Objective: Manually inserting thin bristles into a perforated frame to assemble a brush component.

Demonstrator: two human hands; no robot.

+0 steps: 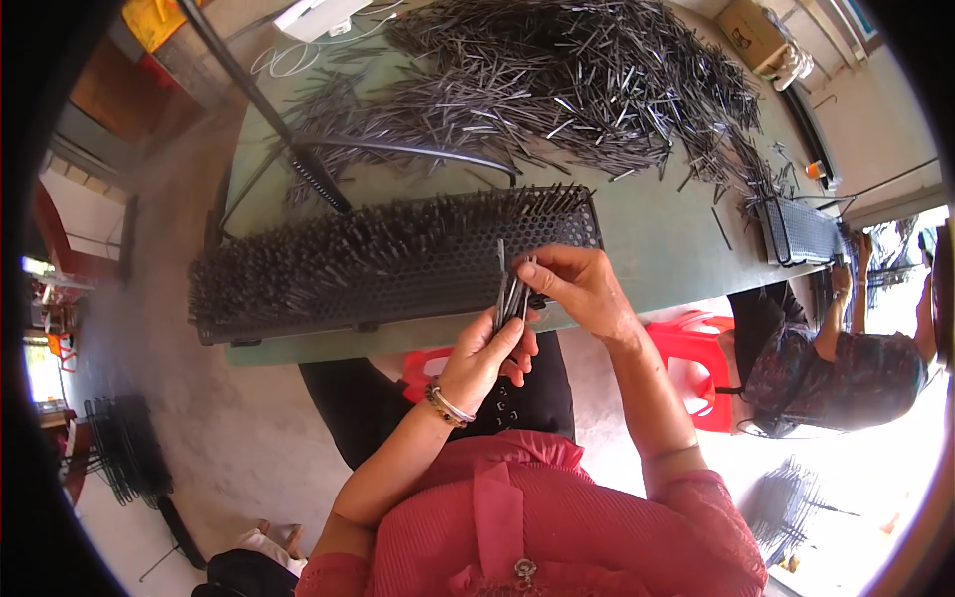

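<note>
My left hand [481,360] is closed round a small bundle of thin dark strips [512,298], which stand roughly upright out of the fingers. At the top of that bundle my right hand [585,287] pinches with thumb and forefinger, apparently on a strip; the fingertips partly hide it. Just beyond both hands is a long black perforated rack [438,269] on the table edge. Many dark strips [298,264] stick up from its holes, densely at the left. Bare holes show along its middle and right, with a row of strips along the far edge.
A large heap of loose dark strips [597,80] covers the far part of the green table [647,239]. A black metal rod [249,85] slants up behind the rack. To the right, a co-worker's arm [834,313] reaches to another rack [811,234] by red stools [691,363].
</note>
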